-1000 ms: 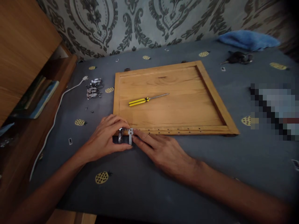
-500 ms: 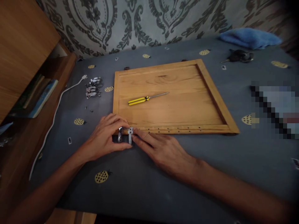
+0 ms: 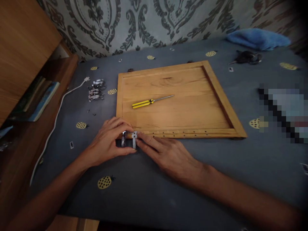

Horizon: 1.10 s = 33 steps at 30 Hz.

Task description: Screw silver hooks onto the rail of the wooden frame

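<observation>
At the near left corner of the wooden framed board (image 3: 220, 134), a shiny metal clip (image 3: 134, 139) with two curved arms sits against the front rail. My left hand (image 3: 109, 141) curls round its left side, thumb below and fingers above. From the right, the fingertips of my right hand (image 3: 166, 154) pinch its flat, holed plate. Small dark holes run along the rail to the right of the clip. A yellow-and-black screwdriver (image 3: 152, 101) lies on the board's recessed panel, its shaft to the right.
Several more metal clips (image 3: 96, 90) lie left of the board, with two small screws (image 3: 94, 114) nearer me. A white cable (image 3: 55, 120) runs along a wooden shelf. Far right are a blue cloth (image 3: 258, 39), a black object (image 3: 247, 57) and a blurred-out item (image 3: 286, 109).
</observation>
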Each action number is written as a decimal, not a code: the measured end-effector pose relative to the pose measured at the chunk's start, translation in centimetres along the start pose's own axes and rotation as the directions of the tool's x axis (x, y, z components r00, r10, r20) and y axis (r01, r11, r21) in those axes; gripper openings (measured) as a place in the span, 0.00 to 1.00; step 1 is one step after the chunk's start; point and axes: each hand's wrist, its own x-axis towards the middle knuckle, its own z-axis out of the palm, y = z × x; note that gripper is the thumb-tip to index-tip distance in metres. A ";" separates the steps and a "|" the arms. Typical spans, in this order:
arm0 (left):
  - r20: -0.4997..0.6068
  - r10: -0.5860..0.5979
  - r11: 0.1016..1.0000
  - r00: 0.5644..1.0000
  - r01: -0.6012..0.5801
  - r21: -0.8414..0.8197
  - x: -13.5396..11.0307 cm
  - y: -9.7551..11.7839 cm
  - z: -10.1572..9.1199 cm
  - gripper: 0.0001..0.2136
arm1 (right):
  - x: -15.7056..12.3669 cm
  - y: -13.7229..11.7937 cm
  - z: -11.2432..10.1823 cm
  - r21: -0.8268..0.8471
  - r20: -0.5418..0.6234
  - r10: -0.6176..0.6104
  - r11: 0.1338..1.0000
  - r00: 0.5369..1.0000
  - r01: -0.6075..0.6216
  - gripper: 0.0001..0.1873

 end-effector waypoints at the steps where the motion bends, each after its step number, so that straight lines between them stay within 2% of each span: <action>1: -0.001 0.000 1.000 1.000 0.000 -0.007 0.0 -0.1 0.0 0.16 | 0.0 0.0 0.0 0.005 0.008 -0.001 1.000 1.000 0.001 0.22; 5: 0.002 -0.009 1.000 1.000 0.009 -0.021 -0.1 -0.1 -0.1 0.18 | 0.0 0.0 0.0 0.027 0.006 -0.008 1.000 1.000 0.008 0.25; 8: -0.010 -0.017 0.998 1.000 0.016 -0.055 -0.2 0.1 -0.4 0.21 | -0.2 0.1 0.4 0.025 -0.050 0.000 1.000 0.999 0.001 0.30; 10: -0.061 -0.047 0.993 0.997 0.040 -0.114 -0.2 0.0 -0.7 0.18 | -0.4 0.2 1.0 -0.002 -0.104 -0.014 1.000 0.994 0.014 0.35; 12: -0.183 -0.099 0.986 0.978 0.072 -0.148 -0.2 -0.8 -1.2 0.12 | -0.4 0.4 1.6 -0.049 -0.152 -0.027 0.999 0.988 0.020 0.38; 14: -0.310 -0.160 0.985 0.937 0.133 -0.108 -0.3 -2.4 -2.0 0.07 | -0.4 0.5 2.0 -0.076 -0.179 -0.041 0.997 0.983 0.027 0.39; 18: -0.509 -0.282 0.950 0.813 0.310 -0.031 -1.1 -7.3 -4.2 0.08 | -0.6 0.5 2.1 -0.083 -0.175 -0.037 0.996 0.984 0.023 0.42; 20: -0.561 -0.337 0.921 0.756 0.388 -0.030 -1.7 -9.8 -5.2 0.08 | -0.7 0.5 2.2 -0.080 -0.164 -0.034 0.997 0.986 0.021 0.41; 22: -0.570 -0.378 0.897 0.730 0.441 -0.031 -2.2 -11.6 -5.8 0.08 | -0.7 0.5 2.3 -0.075 -0.155 -0.036 0.997 0.987 0.024 0.40; 25: -0.540 -0.397 0.882 0.742 0.471 -0.002 -2.4 -12.6 -5.8 0.08 | -0.7 0.5 2.4 -0.051 -0.140 -0.033 0.998 0.990 0.026 0.39; 29: -0.491 -0.390 0.873 0.779 0.482 0.072 -2.2 -12.0 -5.2 0.07 | -0.5 0.4 1.7 -0.019 -0.115 -0.015 1.000 0.993 0.013 0.38; 33: -0.456 -0.400 0.845 0.795 0.513 0.153 -2.3 -11.5 -5.2 0.05 | -0.2 0.2 0.9 -0.009 -0.042 0.000 1.000 0.999 -0.001 0.35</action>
